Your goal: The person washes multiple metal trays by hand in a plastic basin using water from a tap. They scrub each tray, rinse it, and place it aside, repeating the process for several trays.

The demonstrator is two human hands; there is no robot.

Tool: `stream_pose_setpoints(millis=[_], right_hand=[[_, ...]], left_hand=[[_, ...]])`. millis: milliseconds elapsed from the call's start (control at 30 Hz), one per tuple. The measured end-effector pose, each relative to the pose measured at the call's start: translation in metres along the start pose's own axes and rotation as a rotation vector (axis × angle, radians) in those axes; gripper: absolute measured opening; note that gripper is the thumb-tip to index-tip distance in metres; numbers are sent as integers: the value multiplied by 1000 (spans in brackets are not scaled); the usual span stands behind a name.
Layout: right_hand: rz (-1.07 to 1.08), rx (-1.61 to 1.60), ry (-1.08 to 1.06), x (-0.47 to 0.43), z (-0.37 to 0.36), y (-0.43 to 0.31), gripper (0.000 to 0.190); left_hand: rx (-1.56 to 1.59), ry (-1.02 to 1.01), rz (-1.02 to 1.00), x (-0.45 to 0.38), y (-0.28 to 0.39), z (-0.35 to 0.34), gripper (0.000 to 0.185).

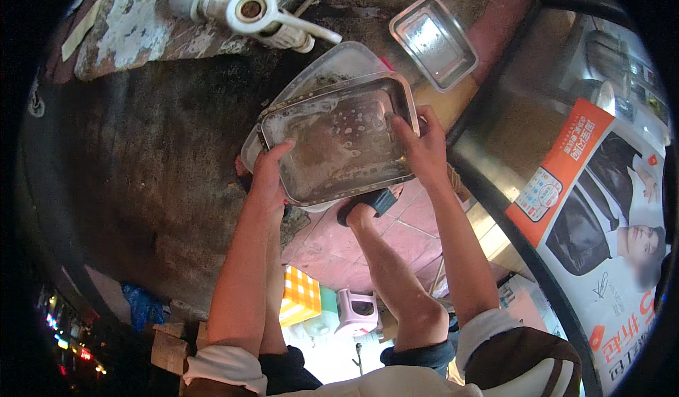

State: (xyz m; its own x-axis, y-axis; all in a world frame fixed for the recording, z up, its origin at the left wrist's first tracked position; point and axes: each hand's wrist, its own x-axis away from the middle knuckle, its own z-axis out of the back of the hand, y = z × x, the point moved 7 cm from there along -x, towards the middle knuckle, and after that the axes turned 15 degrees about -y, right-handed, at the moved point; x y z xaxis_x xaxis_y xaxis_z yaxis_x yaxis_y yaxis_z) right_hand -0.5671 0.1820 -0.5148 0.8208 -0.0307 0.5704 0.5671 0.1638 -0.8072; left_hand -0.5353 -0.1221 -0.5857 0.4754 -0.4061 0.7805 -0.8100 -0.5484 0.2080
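Both of my hands hold a rectangular metal tray, with droplets or spots on its surface. My left hand grips its left end, the thumb over the rim. At the right end my right hand holds on, thumb inside the wall. Beneath and behind the tray lies a pale translucent plastic container, mostly covered by it. A second rectangular metal tray sits beyond, at the upper right, apart from my hands.
A white pipe valve with a lever juts out at the upper left. Along the right runs a dark-edged counter with a printed poster. A pink plastic stool, a yellow checked box and cardboard boxes stand near my legs.
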Motion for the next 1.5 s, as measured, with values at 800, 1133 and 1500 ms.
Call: stream_pose_setpoints(millis=[800,1133,1500], right_hand=[[358,1094,-153,-22,-126,55,50],[125,1025,-39,-22,-144,9,66],[447,1153,-571,42,-189,2,52]], left_hand=[[-337,701,-168,17,-47,91,44],[-331,475,-360,22,-33,53,40],[-218,403,-368,8,-22,30,40]])
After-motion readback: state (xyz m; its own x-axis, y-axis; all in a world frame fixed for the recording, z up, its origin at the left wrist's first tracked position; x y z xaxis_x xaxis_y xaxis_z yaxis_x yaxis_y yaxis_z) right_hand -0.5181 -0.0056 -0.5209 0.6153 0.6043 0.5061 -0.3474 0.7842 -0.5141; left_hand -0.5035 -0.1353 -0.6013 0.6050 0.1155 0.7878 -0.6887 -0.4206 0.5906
